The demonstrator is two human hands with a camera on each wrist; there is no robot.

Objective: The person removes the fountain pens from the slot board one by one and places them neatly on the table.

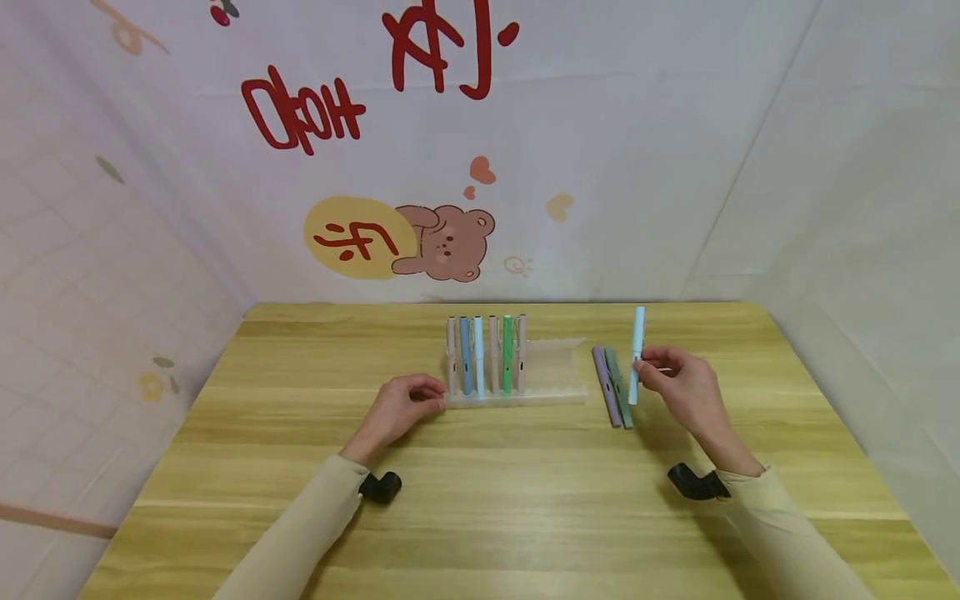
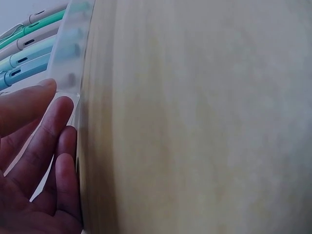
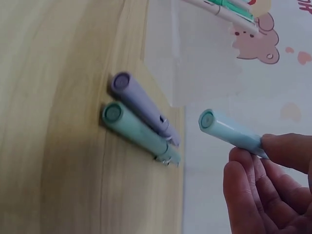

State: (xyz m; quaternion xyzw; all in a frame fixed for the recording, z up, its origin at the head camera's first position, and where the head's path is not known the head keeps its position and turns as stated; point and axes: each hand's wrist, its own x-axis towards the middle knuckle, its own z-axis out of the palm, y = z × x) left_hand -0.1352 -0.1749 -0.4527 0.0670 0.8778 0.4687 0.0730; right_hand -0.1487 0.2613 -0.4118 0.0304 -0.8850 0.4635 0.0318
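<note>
A translucent plastic pen stand lies on the table with several pens in a row in its left part, including a blue pen and a green pen. My left hand holds the stand's left end, thumb and forefinger at its corner. To the right of the stand, my right hand pinches a light blue capped pen between thumb and fingers, raised and near upright. A purple pen and a grey-green pen lie side by side just left of that hand.
The wooden table runs back to a white wall cloth printed with a bear and red characters. A black wrist mount sits on the left sleeve, another mount on the right.
</note>
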